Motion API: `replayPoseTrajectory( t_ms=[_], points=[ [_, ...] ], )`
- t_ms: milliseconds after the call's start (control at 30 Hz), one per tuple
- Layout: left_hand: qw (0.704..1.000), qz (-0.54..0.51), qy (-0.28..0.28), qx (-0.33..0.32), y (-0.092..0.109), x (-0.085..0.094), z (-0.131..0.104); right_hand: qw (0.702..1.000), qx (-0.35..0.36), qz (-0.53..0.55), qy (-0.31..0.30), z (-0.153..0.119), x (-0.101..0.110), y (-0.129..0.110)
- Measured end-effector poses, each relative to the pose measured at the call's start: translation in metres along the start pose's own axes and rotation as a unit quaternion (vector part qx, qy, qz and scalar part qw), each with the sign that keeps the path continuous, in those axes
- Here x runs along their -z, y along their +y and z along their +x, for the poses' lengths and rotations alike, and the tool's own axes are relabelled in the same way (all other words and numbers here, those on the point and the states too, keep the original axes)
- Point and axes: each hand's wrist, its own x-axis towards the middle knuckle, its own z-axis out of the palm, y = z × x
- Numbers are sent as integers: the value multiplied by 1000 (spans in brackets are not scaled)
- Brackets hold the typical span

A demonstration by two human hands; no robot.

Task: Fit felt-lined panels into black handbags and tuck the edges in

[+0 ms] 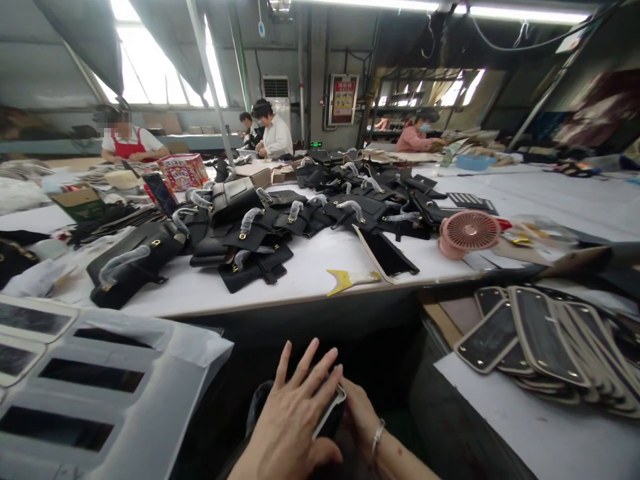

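Observation:
Low in front of me, my left hand (300, 410) is stretched out, back upward, fingers spread and thumb pointing right. It lies over a black piece with a pale edge (330, 411), and much of that piece is hidden beneath it. From the right, my right hand (359, 408), with a bracelet at the wrist, grips the same piece along its far side. Most of the right fingers are out of sight behind it. The piece is tilted, and its exact kind cannot be made out.
Black bags (275, 220) with plastic-wrapped handles cover the white table ahead. A yellow notched tool (345, 281) and a pink fan (470, 233) stand near its edge. Pale-rimmed black panels (550, 337) are stacked right; a plastic-covered surface (150, 407) is left. Several people work beyond.

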Motion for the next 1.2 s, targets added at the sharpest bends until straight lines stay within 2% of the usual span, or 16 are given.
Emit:
replayPoseTrajectory(
  t_ms=[67,167,300,433,500,600,733,833,933,1100,1200],
  points=[
    [1000,-14,-21,-18,-4,-1,8,1000,9,-7,4,2,4,-12],
    [999,-10,-11,-36,-11,-4,6,999,27,-39,-24,-3,18,-42],
    [999,29,16,-33,-13,-10,0,987,47,-88,-124,-15,28,-85],
    [999,43,18,-22,-11,-16,-1,970,22,-124,-208,-16,28,-108],
    [999,31,7,-15,-12,-17,-1,963,1,-140,-231,-11,27,-113],
    [999,-29,-39,10,-14,-15,0,951,-25,-169,-257,0,26,-118],
    [985,-129,-110,47,-16,-10,3,932,-63,-214,-286,14,24,-120],
    [976,-167,-130,52,-17,-9,6,922,-83,-234,-298,22,20,-121],
    [977,-176,-116,32,-18,-13,6,915,-108,-247,-300,26,14,-122],
    [989,-147,-25,-11,-22,-22,3,907,-129,-273,-295,28,8,-122],
    [984,-173,17,-30,-25,-26,2,904,-126,-292,-284,29,5,-120]
  ],
)
